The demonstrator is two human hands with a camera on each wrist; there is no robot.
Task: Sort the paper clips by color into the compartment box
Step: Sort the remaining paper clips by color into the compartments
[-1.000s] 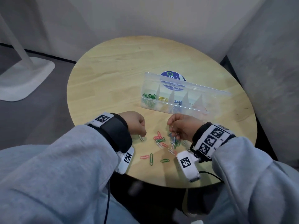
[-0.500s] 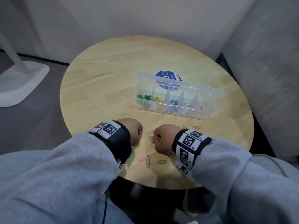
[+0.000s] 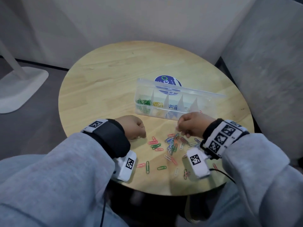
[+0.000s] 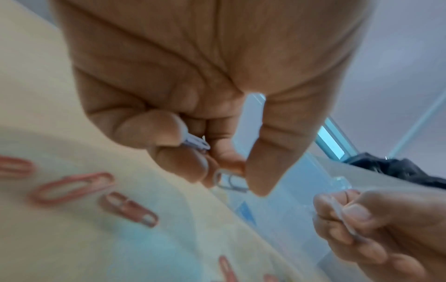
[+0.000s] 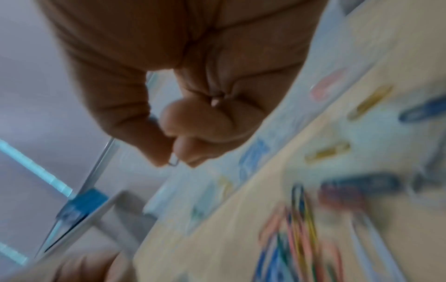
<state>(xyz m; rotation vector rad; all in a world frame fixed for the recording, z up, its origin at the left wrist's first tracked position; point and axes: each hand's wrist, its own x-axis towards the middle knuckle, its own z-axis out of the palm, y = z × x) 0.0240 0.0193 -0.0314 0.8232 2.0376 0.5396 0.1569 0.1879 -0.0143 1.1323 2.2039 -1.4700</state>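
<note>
Your left hand and right hand each pinch a pale paper clip: light, springy, slippery wire; grip across the loops.

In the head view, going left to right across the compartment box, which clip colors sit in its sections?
In the compartment box: green paper clips → yellow paper clips → blue paper clips. The sections further right are too faint or hidden by the right hand to tell.
</note>
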